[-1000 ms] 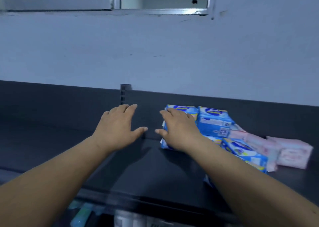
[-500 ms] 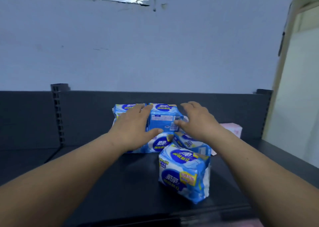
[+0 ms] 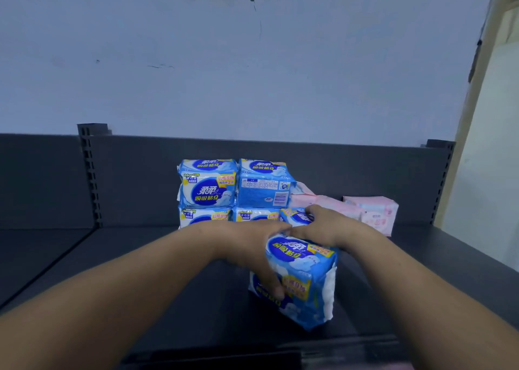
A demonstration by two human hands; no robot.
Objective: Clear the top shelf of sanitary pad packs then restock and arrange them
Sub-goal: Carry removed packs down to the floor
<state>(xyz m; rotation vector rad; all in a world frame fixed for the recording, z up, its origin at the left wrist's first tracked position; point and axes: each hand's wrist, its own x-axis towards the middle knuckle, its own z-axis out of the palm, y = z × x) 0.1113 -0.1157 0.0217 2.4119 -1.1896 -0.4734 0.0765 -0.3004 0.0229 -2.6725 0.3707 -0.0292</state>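
On the dark top shelf (image 3: 140,271) stands a block of blue sanitary pad packs (image 3: 207,187), two rows high against the back panel. A separate blue pack (image 3: 306,279) stands tilted near the shelf's front edge. My left hand (image 3: 252,251) grips this front pack, thumb down its face. My right hand (image 3: 331,226) holds its top right corner and touches another blue pack (image 3: 297,217) lying behind it. Pink packs (image 3: 373,212) lie to the right of the blue block.
The shelf's back panel (image 3: 351,173) has slotted uprights at left (image 3: 90,178) and right (image 3: 441,178). A pale wall rises behind. A beige door frame (image 3: 483,116) borders the right side.
Both hands have come back from the stacked packs at the rear to the tilted front pack and closed on it. The rear packs now stand in a neat block.
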